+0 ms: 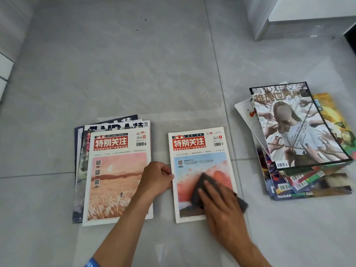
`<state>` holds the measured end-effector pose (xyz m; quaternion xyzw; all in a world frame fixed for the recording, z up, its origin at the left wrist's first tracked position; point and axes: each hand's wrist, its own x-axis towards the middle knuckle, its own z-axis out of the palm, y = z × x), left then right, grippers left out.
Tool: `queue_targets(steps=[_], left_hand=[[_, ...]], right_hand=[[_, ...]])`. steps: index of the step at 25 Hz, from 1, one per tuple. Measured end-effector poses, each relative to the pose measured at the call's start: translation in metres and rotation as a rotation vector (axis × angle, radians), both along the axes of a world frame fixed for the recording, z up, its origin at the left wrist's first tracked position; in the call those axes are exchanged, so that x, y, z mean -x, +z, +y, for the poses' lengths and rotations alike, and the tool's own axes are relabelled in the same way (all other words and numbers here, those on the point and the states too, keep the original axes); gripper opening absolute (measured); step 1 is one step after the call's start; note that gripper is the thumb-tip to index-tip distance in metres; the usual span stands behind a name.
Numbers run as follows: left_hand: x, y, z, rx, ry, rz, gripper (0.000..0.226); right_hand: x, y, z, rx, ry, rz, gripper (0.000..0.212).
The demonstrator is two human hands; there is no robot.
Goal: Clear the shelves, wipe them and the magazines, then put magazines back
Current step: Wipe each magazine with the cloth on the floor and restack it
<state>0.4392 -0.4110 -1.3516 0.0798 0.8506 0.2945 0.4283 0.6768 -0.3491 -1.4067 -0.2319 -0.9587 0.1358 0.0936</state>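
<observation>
On the grey floor [134, 74], centre near: I press a dark cloth [200, 189] with the flat fingers of my right hand [221, 207] onto the single magazine [200, 145]. My left hand [157, 178], fingers curled, pinches that magazine's left edge to steady it. Left pile [115, 170]: squared, probably already wiped. Right pile [300, 135]: taller, fanned, probably still to wipe. I judge wiping to be midway; whether the shelves are done I cannot tell, and restocking remains.

One head-worn view looks steeply down and forward at the floor [134, 74], close above the middle magazine [200, 147].
</observation>
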Motion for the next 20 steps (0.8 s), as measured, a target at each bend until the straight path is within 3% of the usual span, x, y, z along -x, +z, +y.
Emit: queue_targets(steps=[2,4,7,9,12,16,20], left_hand=[[0.000,0.000,0.000,-0.002,0.007,-0.003,0.014],[0.000,-0.001,0.000,-0.006,0.006,0.009,0.017],[-0.001,-0.003,-0.001,-0.009,-0.006,0.012,0.020],[0.000,-0.002,0.000,-0.005,-0.020,0.012,0.021],[0.004,-0.004,0.001,-0.012,0.011,-0.019,0.021],[0.001,-0.002,0.001,-0.027,0.038,-0.041,0.020],[0.003,-0.002,0.000,-0.023,0.024,-0.033,0.023]], right_hand=[[-0.018,0.001,0.020,0.007,-0.247,-0.016,0.044],[-0.007,-0.001,-0.001,-0.020,-0.297,-0.021,0.045],[0.022,0.003,-0.051,-0.013,0.047,-0.028,0.050],[0.041,0.007,-0.034,0.009,0.181,-0.046,0.056],[0.085,0.010,0.021,0.042,0.078,-0.078,0.063],[0.166,0.011,0.075,0.087,0.071,-0.023,0.050],[0.153,0.015,0.073,0.136,0.112,0.035,0.044]])
